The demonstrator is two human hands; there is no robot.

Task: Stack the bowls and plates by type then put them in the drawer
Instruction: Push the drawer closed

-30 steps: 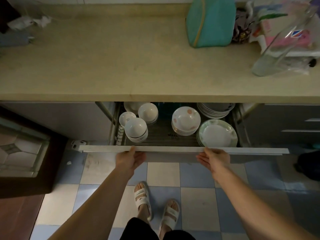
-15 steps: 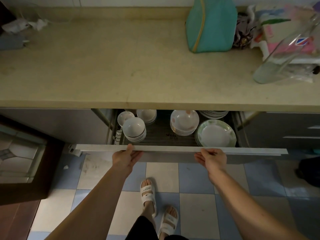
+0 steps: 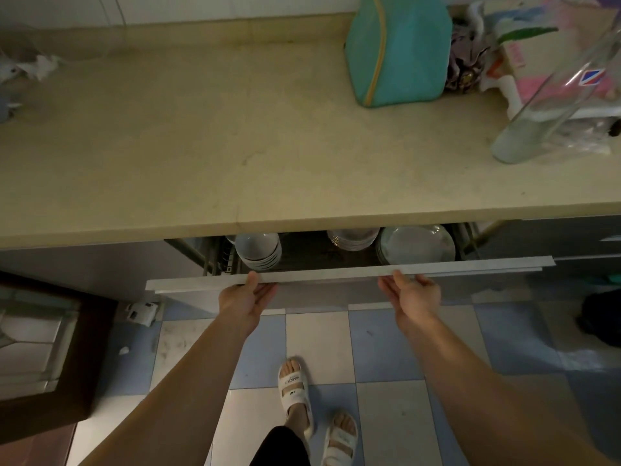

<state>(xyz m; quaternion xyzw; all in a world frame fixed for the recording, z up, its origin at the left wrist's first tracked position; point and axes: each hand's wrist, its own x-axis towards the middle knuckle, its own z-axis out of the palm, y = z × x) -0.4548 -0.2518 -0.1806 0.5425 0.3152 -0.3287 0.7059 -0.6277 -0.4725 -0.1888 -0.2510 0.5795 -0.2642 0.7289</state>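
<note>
We have both hands on the drawer (image 3: 336, 275) front's top edge: left hand (image 3: 247, 295) and right hand (image 3: 415, 294) press it with fairly straight fingers. Stacked bowls (image 3: 258, 252) and plates (image 3: 416, 245) sit inside, probably heavy and breakable, so we'd push evenly.

Your forearms are bare, no sleeves; you wear white two-strap slide sandals (image 3: 293, 390) and dark trousers (image 3: 280, 447).

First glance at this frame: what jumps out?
Both hands on the front edge of the drawer, left hand and right hand, with the drawer only partly out under the countertop. Inside show stacked bowls at left and plates at right. A teal bag stands on the counter.
</note>
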